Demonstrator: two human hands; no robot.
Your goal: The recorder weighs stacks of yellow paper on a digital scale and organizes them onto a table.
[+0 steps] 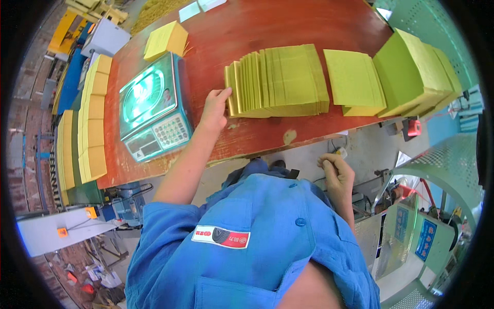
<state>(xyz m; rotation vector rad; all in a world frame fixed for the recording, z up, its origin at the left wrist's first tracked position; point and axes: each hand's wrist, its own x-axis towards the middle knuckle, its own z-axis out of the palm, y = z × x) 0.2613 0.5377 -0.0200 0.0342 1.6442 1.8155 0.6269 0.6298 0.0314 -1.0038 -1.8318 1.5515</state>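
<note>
A row of yellow paper stacks (288,82) stands on edge across the red table, its sheets packed close and fanned slightly at the left. At that left end, my left hand (215,109) grips the outermost paper with its fingertips; some of its fingers are hidden. My right hand (337,177) hangs beyond the table's near edge, in front of my body at the right. Its fingers are curled in, and nothing shows between them. Left of my left hand sits a teal digital scale (154,108), with a shiny metal pan and a keypad.
More yellow paper stacks (357,80) lie on the red table (236,26) at the right, beside a taller leaning block (406,72). One stack (165,40) sits behind the scale. Yellow bundles (92,123) line the left side. A green perforated machine guard (447,165) stands at the right.
</note>
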